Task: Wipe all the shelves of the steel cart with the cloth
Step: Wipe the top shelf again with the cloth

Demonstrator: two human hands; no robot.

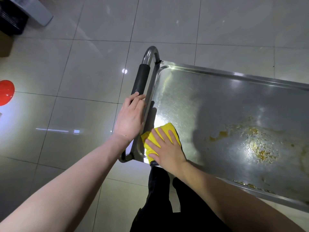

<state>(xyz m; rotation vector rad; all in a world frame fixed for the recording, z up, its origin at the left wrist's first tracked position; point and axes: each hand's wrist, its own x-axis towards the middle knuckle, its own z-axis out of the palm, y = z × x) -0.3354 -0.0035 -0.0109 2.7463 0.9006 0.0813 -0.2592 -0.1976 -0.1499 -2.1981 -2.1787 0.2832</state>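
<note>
Steel shelf (217,101), cloth (164,129) under right hand (164,148)

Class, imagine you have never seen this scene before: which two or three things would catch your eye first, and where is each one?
The yellow cloth stands out first, pressed flat under the right hand at the near left corner of the top shelf. Next come the orange-brown stains spread over the shelf's right part. Then the left hand, holding the cart's handle by its black grip, and a red object on the floor at far left.
</note>
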